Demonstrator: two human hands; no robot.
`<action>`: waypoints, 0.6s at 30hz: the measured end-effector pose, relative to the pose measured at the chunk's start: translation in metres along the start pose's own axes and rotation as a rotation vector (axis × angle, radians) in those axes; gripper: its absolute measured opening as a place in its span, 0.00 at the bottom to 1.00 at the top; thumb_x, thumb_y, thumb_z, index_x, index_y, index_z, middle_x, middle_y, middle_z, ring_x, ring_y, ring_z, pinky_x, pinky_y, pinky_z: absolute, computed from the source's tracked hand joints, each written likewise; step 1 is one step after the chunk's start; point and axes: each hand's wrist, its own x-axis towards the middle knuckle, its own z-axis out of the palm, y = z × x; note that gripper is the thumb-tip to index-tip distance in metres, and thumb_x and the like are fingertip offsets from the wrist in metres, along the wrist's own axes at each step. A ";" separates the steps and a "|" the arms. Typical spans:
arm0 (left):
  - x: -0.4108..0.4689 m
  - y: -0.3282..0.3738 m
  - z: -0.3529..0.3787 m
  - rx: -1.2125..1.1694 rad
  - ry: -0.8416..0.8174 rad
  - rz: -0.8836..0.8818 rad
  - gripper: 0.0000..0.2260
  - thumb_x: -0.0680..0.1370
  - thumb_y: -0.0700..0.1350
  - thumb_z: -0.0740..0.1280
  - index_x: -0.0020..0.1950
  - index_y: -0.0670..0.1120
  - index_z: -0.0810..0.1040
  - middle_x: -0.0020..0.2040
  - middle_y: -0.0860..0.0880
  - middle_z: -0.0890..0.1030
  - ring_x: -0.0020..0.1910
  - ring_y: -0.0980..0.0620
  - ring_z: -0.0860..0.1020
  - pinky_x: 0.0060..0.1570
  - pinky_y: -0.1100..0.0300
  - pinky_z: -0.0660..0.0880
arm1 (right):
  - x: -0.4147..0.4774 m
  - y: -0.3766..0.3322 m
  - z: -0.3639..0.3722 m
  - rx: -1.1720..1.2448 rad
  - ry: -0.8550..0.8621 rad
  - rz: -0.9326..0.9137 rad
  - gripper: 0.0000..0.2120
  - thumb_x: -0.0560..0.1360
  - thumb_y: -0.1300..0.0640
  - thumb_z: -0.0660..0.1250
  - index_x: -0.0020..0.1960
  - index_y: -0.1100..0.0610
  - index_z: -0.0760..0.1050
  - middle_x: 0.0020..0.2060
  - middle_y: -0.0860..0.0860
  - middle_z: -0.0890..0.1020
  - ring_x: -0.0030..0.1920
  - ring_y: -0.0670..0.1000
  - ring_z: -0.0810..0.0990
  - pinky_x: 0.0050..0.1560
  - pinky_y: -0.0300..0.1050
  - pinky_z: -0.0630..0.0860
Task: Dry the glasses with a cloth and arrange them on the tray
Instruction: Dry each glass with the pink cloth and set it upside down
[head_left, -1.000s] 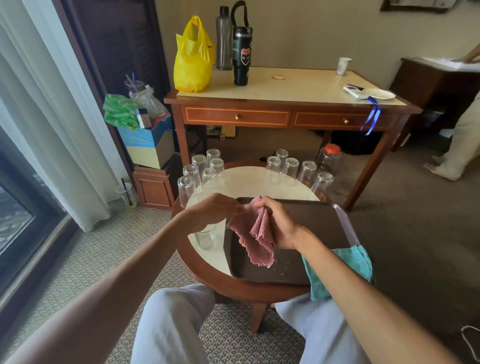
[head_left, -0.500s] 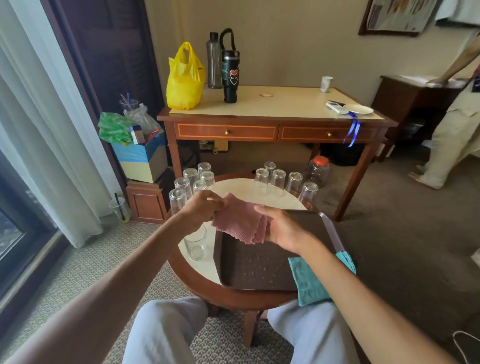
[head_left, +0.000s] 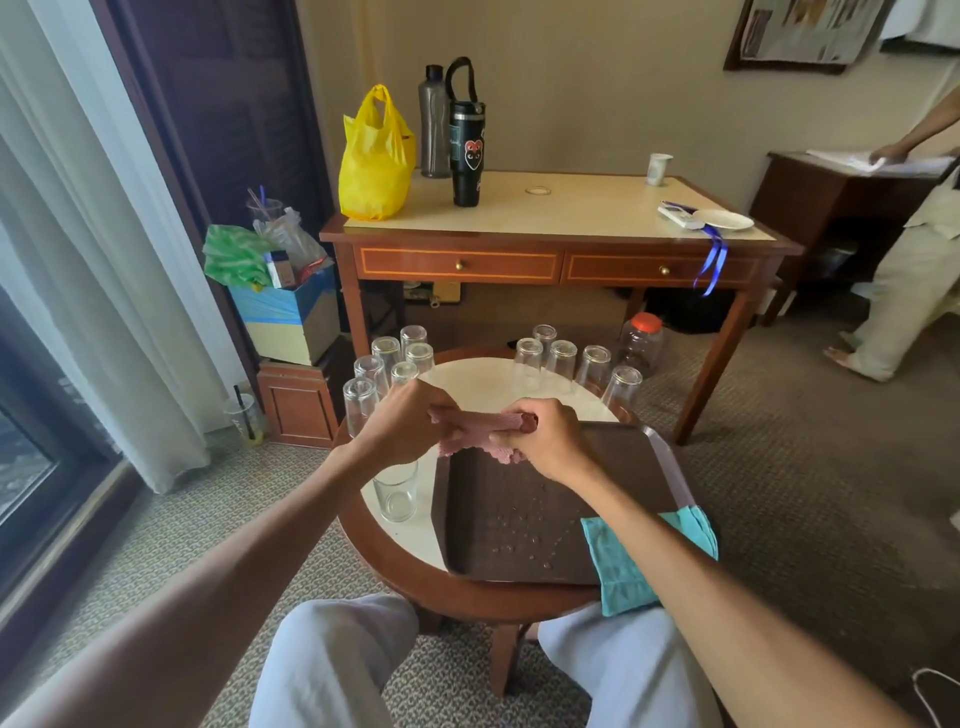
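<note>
Both hands are pulling the pink cloth (head_left: 483, 428) out long now; half a second ago it was sitting in a loose bunch between them. The left hand (head_left: 402, 423) is holding the left end with its fingers curled round it. The right hand (head_left: 545, 441) is gripping the right end the same way. The cloth is stretching between them as a thin roll, and a small bit is hanging down under it.

The brown tray (head_left: 519, 519) is lying just below the right hand, on the side nearer the person. Little drops of water are sitting on it. One glass (head_left: 396, 491) is standing the right way up just under the left wrist, on the round table (head_left: 467, 384), close beside the left edge of the tray.

Six upside-down glasses (head_left: 387, 358) are standing in a bunch just past the left hand. Five more upside-down glasses (head_left: 561, 358) are standing in a row past the right hand, at the far edge of the table.

A teal cloth (head_left: 623, 566) is lying under the right forearm, at the near right corner of the tray, and is hanging over the table edge.
</note>
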 end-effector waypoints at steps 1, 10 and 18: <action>-0.001 -0.002 0.001 0.016 -0.006 -0.005 0.10 0.75 0.37 0.75 0.55 0.46 0.88 0.48 0.50 0.87 0.43 0.54 0.84 0.40 0.66 0.78 | -0.002 -0.001 0.002 -0.011 0.013 -0.013 0.08 0.72 0.57 0.78 0.49 0.57 0.82 0.39 0.47 0.83 0.38 0.43 0.79 0.33 0.27 0.70; 0.001 -0.006 -0.005 -0.095 -0.306 -0.099 0.10 0.84 0.36 0.61 0.57 0.50 0.77 0.56 0.48 0.79 0.56 0.46 0.78 0.54 0.54 0.79 | 0.003 0.007 -0.003 -0.010 -0.318 0.078 0.18 0.71 0.44 0.77 0.46 0.57 0.75 0.48 0.49 0.79 0.48 0.53 0.80 0.48 0.44 0.75; -0.003 -0.011 -0.017 -0.413 -0.174 -0.045 0.16 0.74 0.39 0.78 0.60 0.45 0.83 0.49 0.50 0.87 0.49 0.54 0.86 0.48 0.62 0.81 | 0.010 -0.004 0.012 0.363 -0.600 0.287 0.21 0.73 0.56 0.75 0.63 0.62 0.78 0.59 0.60 0.83 0.62 0.59 0.80 0.69 0.55 0.73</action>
